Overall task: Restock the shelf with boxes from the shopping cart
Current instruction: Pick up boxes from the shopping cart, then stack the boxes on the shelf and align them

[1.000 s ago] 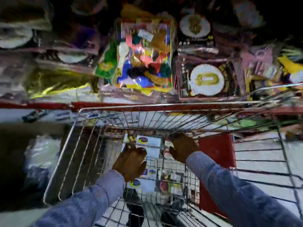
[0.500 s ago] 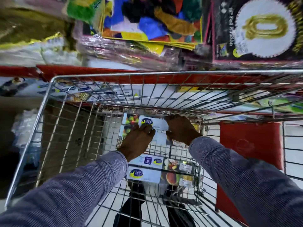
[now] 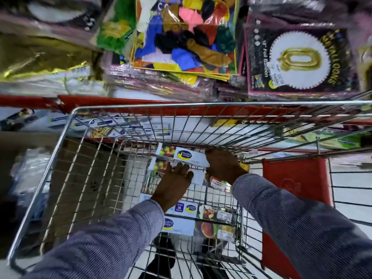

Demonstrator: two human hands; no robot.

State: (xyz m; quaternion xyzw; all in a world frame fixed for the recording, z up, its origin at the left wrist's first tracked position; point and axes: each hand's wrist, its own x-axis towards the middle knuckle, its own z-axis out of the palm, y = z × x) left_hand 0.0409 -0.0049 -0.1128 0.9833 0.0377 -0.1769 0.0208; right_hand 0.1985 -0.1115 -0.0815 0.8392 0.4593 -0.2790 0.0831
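Note:
Inside the wire shopping cart point(image 3: 66, 129) lie several white boxes with fruit pictures and a blue oval logo. My right hand point(image 3: 223, 166) grips the right end of the top white box point(image 3: 181, 156) at the far end of the cart floor, tilted up slightly. My left hand point(image 3: 175, 184) lies flat, fingers spread, on the white box below it point(image 3: 196, 177). Two more white boxes point(image 3: 183, 224) lie nearer to me, under my left wrist. The shelf point(image 3: 120, 103) with its red edge stands right behind the cart.
The shelf carries balloon packs: a multicolour bag point(image 3: 185, 33) and a foil "0" balloon pack point(image 3: 302, 59). A red panel point(image 3: 296, 182) hangs on the cart's right side. A brown cardboard sheet point(image 3: 84, 178) lines the cart's left side. A lower shelf holds blue-labelled packs point(image 3: 84, 123).
The view has dropped closer to the cart. My right hand has closed on the end of the top box, and my left hand has slid onto the box beneath it.

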